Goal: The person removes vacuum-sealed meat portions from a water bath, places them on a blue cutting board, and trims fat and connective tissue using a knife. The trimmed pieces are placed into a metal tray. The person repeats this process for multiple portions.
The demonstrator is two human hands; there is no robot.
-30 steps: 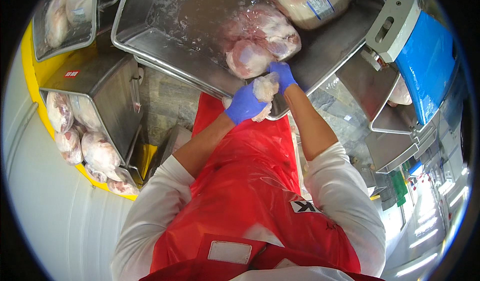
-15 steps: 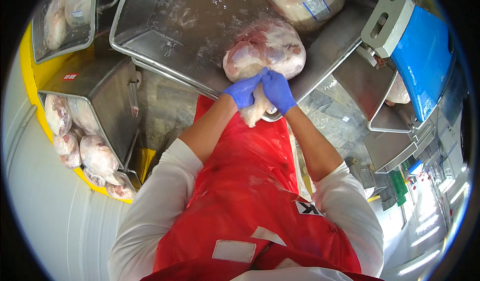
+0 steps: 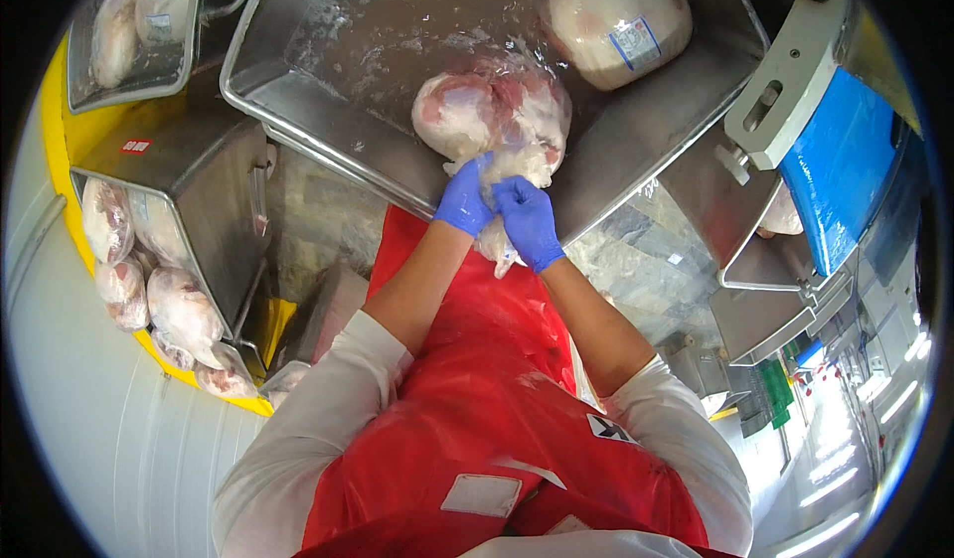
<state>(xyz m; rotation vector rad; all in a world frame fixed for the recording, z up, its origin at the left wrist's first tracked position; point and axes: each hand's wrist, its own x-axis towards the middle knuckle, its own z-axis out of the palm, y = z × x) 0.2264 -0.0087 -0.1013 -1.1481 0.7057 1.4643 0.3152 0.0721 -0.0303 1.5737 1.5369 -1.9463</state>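
A large piece of pink and white meat [image 3: 494, 106] in a clear plastic bag rests at the near side of a metal tub [image 3: 323, 121]. Its bag neck [image 3: 504, 247] is bunched between my hands, and the loose end hangs toward my red apron. My blue-gloved left hand [image 3: 465, 198] is closed around the left of the bunched plastic. Close beside it, my right hand [image 3: 528, 222], gloved too, has its fingers curled onto the same plastic. The fingertips are partly hidden.
Another wrapped piece with a label [image 3: 618, 19] lies in the tub's far right, above murky liquid. To the left, a metal bin [image 3: 184, 175] holds several bagged pieces [image 3: 184, 305]. A blue panel [image 3: 840, 165] under a grey bracket [image 3: 790, 81] stands at the right.
The bagged meat has shifted left and turned somewhat in the tub. My hands, pressed together before, now sit slightly staggered on the bunched plastic. The whole view has shifted slightly.
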